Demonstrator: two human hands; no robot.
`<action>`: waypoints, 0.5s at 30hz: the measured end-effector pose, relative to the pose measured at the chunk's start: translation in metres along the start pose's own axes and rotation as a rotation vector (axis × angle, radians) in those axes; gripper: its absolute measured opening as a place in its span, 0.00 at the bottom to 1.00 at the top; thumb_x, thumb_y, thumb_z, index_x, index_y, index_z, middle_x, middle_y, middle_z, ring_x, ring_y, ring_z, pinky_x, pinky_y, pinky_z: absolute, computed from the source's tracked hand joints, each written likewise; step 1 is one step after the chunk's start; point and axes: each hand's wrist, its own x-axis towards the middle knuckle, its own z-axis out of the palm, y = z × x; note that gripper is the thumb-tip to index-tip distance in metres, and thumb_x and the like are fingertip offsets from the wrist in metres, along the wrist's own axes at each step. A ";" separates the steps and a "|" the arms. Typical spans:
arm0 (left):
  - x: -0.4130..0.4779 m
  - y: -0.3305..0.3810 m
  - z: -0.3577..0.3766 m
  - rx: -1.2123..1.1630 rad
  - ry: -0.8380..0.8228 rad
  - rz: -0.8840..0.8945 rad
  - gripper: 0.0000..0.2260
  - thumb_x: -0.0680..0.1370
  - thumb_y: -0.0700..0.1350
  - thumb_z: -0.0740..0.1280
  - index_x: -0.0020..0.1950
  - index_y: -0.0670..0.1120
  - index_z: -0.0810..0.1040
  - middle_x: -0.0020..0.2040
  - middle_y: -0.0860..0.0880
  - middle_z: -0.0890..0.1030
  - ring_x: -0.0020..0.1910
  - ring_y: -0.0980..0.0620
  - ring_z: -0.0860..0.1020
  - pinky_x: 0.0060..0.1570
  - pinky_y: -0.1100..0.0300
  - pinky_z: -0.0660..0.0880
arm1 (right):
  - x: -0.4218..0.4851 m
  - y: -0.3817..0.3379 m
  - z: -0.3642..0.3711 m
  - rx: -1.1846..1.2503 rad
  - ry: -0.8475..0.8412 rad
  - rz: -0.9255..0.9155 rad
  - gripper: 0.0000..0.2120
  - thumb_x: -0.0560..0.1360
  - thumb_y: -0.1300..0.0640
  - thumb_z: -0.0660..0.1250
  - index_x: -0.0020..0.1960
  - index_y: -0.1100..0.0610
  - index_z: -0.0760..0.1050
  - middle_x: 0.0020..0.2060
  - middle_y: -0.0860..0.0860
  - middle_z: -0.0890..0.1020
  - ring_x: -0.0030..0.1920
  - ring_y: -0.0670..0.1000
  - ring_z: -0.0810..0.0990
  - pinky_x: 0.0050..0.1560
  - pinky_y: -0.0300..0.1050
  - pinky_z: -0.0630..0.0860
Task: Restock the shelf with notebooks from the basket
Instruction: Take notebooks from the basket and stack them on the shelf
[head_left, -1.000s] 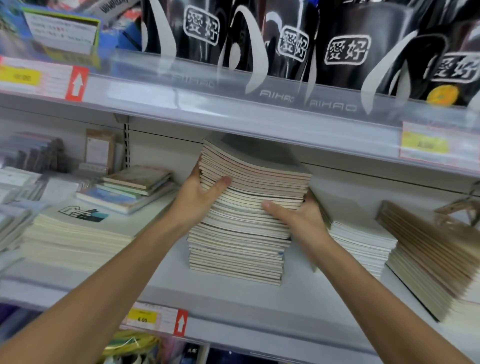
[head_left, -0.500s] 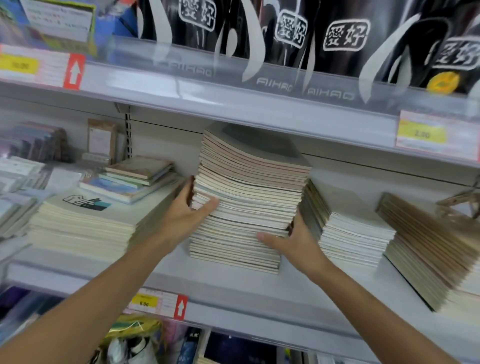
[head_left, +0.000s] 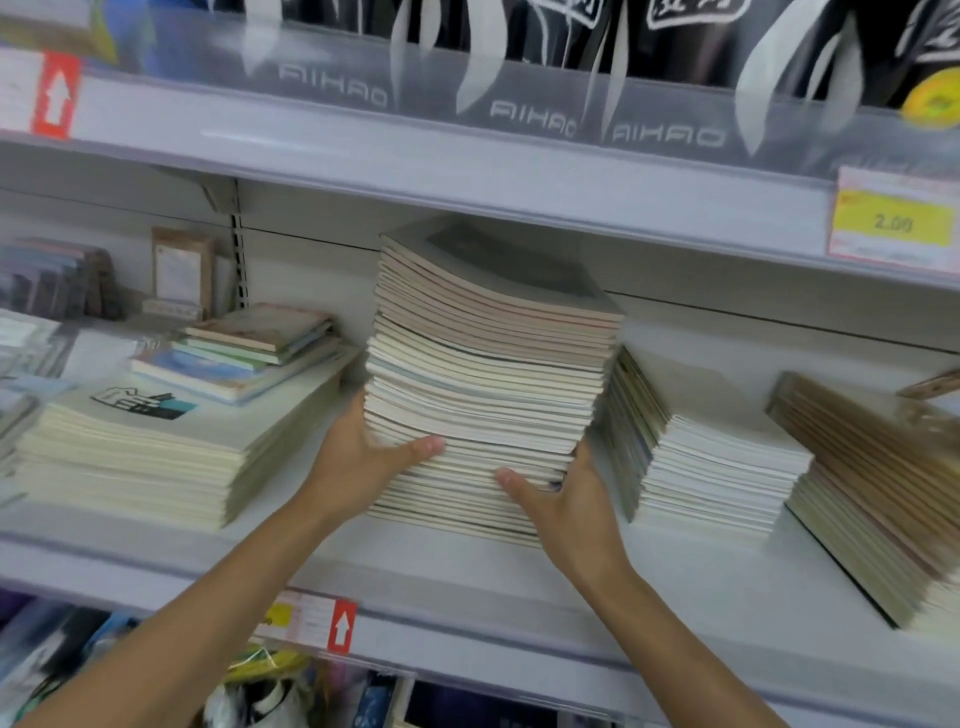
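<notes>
A tall stack of notebooks (head_left: 488, 374) with a grey top cover stands in the middle of the white shelf (head_left: 467, 577). My left hand (head_left: 363, 462) holds the stack's lower left side, thumb laid across the front edges and fingers hidden behind the side. My right hand (head_left: 569, 501) holds the lower right corner, thumb on the front and fingers along the right side between this stack and the neighbouring one. The basket is out of view.
A wide cream notebook stack (head_left: 156, 452) lies to the left with smaller coloured notebooks (head_left: 249, 348) on top. A white stack (head_left: 706, 457) and a leaning brown stack (head_left: 872, 493) stand to the right. An upper shelf (head_left: 467, 171) hangs just above the tall stack.
Both hands have slid down the stack, from its middle to its lower part. The stack still stands on the shelf.
</notes>
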 end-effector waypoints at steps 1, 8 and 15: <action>0.001 0.000 -0.001 0.023 -0.011 -0.004 0.29 0.65 0.46 0.79 0.63 0.49 0.75 0.54 0.56 0.83 0.53 0.62 0.80 0.50 0.70 0.75 | 0.001 0.001 -0.001 -0.034 -0.010 -0.014 0.31 0.70 0.53 0.76 0.68 0.49 0.65 0.56 0.36 0.78 0.55 0.32 0.76 0.53 0.22 0.68; -0.005 0.012 -0.001 0.090 0.002 -0.028 0.29 0.66 0.48 0.79 0.64 0.52 0.74 0.53 0.60 0.81 0.49 0.71 0.77 0.45 0.77 0.71 | -0.001 -0.008 -0.012 -0.030 -0.068 0.014 0.28 0.73 0.52 0.73 0.69 0.51 0.67 0.54 0.34 0.78 0.53 0.28 0.75 0.49 0.20 0.67; -0.007 0.018 0.012 0.049 0.109 0.030 0.28 0.66 0.48 0.79 0.63 0.50 0.73 0.54 0.59 0.82 0.52 0.65 0.79 0.53 0.68 0.75 | -0.004 -0.011 -0.001 0.090 0.108 0.018 0.16 0.75 0.53 0.70 0.61 0.55 0.76 0.47 0.41 0.83 0.48 0.34 0.80 0.46 0.25 0.72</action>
